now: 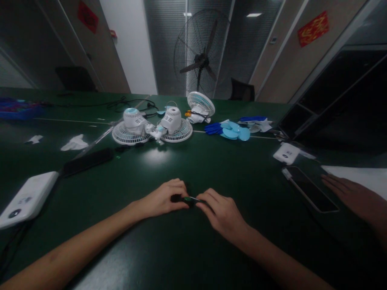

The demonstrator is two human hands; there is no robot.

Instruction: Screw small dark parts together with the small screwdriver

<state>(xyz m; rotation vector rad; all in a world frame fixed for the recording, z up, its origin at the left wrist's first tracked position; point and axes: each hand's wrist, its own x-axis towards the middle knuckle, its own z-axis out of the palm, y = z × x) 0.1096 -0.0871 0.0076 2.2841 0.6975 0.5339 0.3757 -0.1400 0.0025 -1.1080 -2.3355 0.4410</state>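
Between my two hands, just above the dark green table, is a small thin tool (192, 198) with a green end and a bright metal shaft; it looks like a small screwdriver. My left hand (169, 197) pinches the green end between thumb and fingers. At the other side, the fingertips of my right hand (222, 211) close on the metal end. Part of the tool is hidden by my fingers.
Beyond my hands lie small white fans (177, 131), blue fan blades (234, 131) and blue gloves (213, 128). A white power bank (28, 197) is at left. At right, another person's hand (350, 193) rests beside a phone (311, 189). A black strip (89, 161) lies left.
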